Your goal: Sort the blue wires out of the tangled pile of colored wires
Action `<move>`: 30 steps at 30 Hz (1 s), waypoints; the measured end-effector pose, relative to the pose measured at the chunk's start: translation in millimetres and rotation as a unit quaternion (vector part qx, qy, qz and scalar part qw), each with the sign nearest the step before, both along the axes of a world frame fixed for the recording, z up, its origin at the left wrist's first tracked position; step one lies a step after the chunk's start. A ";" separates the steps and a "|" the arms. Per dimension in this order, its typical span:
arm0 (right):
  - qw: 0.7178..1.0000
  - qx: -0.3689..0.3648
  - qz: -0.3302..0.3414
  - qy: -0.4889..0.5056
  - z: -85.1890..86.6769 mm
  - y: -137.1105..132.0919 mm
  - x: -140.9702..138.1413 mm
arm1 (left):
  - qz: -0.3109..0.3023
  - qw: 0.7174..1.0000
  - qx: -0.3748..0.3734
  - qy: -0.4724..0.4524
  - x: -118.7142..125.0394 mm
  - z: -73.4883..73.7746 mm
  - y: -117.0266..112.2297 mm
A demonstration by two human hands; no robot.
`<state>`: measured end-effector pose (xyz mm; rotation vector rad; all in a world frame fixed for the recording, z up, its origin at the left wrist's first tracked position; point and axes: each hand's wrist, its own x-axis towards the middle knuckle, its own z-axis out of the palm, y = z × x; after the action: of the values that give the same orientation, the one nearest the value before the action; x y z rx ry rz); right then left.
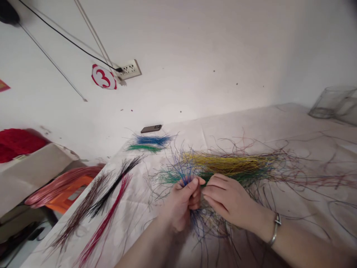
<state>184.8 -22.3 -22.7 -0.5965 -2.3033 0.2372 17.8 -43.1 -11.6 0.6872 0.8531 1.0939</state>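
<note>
My left hand [184, 199] is closed in a fist around a bundle of thin blue wires [184, 169], whose ends fan out above and below the fingers. Just to its right, my right hand [230, 197] has its fingers drawn together in a pinch; anything between the fingertips is too small to make out. Behind both hands lies a long bundle of yellow wires [231, 164], with green wires [248, 178] along its near side. Tangled loose wire ends spread under and around my hands.
Blue wires [153, 140] and green wires [143, 148] lie near a phone [151, 128]. Black [117, 186], red [107, 223] and brown wire bundles [79, 214] run along the table's left side. Pink wires [64, 182] rest on an orange stool [69, 195]. A clear container [330, 102] stands at right.
</note>
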 end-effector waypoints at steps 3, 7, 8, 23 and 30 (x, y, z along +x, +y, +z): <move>0.998 -0.025 -0.019 -0.056 -2.3 4.6 -0.9 | 0.025 1.000 0.007 -0.001 -1.0 0.1 1.2; 0.994 -0.043 -0.029 -0.097 -2.4 7.2 0.8 | 0.044 0.998 0.032 -0.020 -2.3 1.1 1.4; 0.993 -0.044 -0.026 -0.102 -2.3 7.1 1.0 | 0.044 0.998 0.041 -0.027 -2.6 1.2 1.1; 0.993 -0.099 0.042 -0.041 1.3 1.3 2.3 | 0.094 0.988 0.089 -0.078 -1.0 7.2 5.5; 0.971 -0.096 -0.201 0.089 -18.3 38.3 23.8 | 0.078 0.995 0.007 -0.055 -4.1 4.0 5.8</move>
<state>208.6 16.0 -41.0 -1.0787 -1.9491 0.3065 13.7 -37.3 -7.7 0.5731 0.8145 1.2669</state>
